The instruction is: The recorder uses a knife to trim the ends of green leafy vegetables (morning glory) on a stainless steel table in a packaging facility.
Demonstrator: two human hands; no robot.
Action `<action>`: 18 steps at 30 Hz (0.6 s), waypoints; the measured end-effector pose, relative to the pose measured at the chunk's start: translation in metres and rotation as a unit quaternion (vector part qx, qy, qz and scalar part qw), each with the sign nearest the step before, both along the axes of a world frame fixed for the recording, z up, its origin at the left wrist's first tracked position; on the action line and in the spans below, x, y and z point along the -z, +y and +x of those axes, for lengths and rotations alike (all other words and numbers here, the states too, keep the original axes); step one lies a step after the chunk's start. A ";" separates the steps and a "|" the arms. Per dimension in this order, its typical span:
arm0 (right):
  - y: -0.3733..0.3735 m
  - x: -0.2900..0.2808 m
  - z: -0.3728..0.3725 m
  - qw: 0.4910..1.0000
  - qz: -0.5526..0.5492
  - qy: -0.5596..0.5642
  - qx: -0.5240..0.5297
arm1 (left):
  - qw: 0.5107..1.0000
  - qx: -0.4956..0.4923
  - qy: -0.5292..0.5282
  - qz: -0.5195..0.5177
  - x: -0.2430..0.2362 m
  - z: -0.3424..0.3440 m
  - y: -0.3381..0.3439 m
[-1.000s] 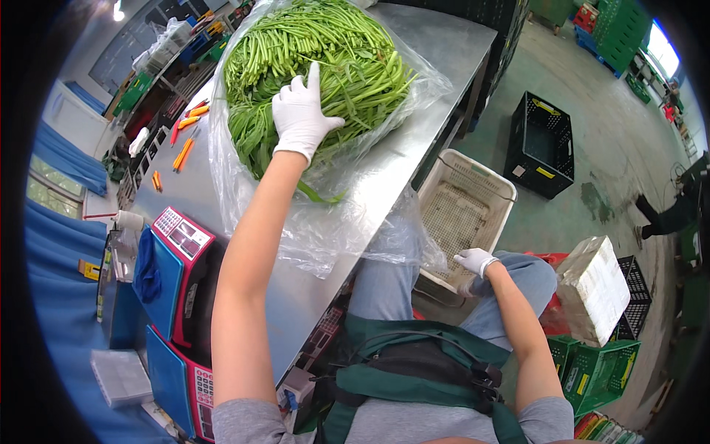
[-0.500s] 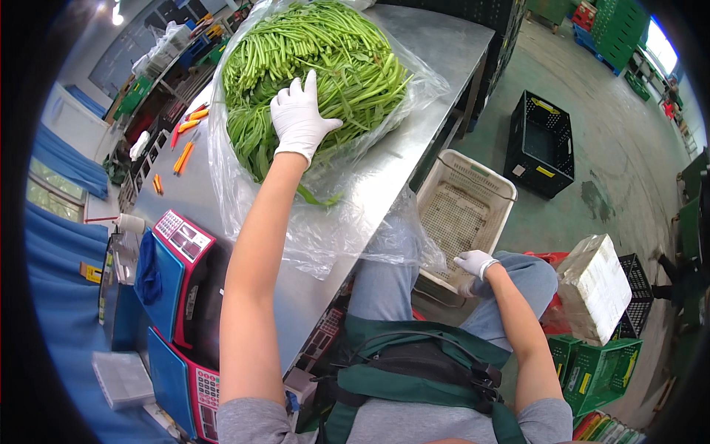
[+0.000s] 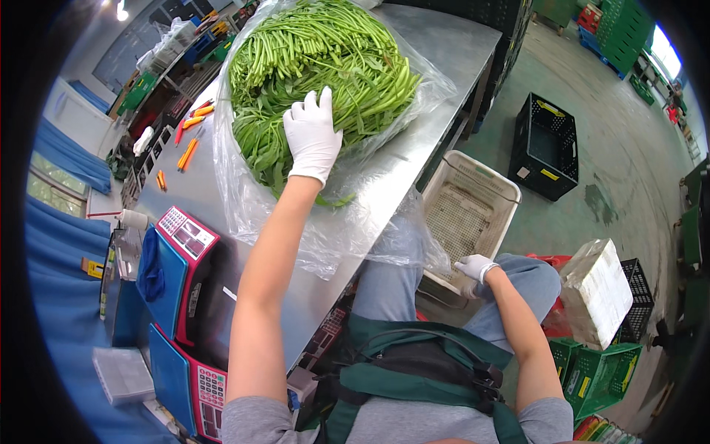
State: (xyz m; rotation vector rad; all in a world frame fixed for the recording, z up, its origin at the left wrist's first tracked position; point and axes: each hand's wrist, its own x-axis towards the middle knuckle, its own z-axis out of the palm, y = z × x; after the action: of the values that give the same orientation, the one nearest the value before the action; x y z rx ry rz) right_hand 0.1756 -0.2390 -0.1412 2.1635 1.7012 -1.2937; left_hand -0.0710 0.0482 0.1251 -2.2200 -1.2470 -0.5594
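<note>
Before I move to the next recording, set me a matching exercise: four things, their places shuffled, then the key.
Things
1. left gloved hand
2. right gloved hand
3. blue cloth
4. black crate with yellow labels

Places
A. on a weighing scale
B. on the green floor
C. on the leafy greens
D. beside the right knee

Pairs: 1-C, 2-D, 3-A, 4-B

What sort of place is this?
Probably a produce packing or sorting area: a large heap of leafy green stalks lies with clear plastic around it on a metal table, alongside weighing scales, with plastic crates on the floor.
</note>
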 end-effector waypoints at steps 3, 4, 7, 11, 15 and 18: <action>0.006 0.000 -0.004 1.000 -0.018 0.001 -0.006 | 1.000 -0.002 0.016 0.015 0.006 -0.002 -0.007; 0.006 0.001 -0.005 1.000 -0.016 0.000 -0.007 | 0.999 0.003 0.025 0.026 0.007 -0.004 -0.008; 0.004 0.004 -0.008 1.000 0.001 0.004 -0.016 | 0.998 0.045 -0.031 -0.008 0.003 -0.006 -0.011; 0.006 0.003 -0.009 1.000 -0.017 0.001 -0.013 | 0.998 0.043 -0.036 0.039 -0.017 0.001 -0.011; 0.007 0.007 -0.011 1.000 -0.004 0.017 -0.021 | 0.997 0.027 0.004 -0.069 -0.026 0.018 0.016; 0.008 0.001 -0.015 1.000 0.001 0.017 -0.024 | 0.996 0.015 0.026 -0.088 -0.025 0.021 0.024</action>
State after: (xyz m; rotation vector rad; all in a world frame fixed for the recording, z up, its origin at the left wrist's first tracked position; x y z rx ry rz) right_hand 0.1601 -0.2305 -0.1419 2.0996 1.7563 -1.3252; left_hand -0.0503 0.0722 0.1497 -2.3852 -1.2816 -0.4133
